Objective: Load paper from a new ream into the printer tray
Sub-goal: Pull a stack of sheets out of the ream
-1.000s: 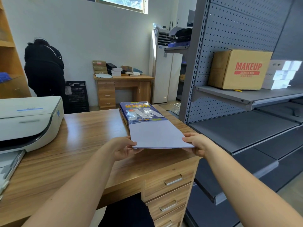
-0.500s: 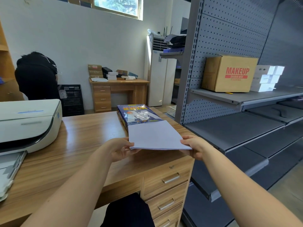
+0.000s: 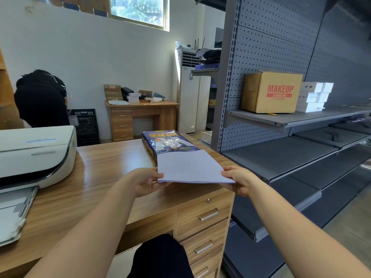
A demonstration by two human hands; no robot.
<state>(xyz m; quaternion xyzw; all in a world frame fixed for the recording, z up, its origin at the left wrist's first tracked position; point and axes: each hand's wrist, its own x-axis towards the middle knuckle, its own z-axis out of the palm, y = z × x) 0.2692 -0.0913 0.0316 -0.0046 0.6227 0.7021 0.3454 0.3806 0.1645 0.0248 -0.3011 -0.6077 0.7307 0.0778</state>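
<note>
Two-handed grip on flat white paper stack (image 3: 191, 167)

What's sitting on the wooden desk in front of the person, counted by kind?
Printers: 1, the white printer at the left.
Paper reams: 1, the blue-wrapped ream.
Loose paper stacks: 1, the white stack, its near end held by the left hand and right hand.
Total: 3
</note>
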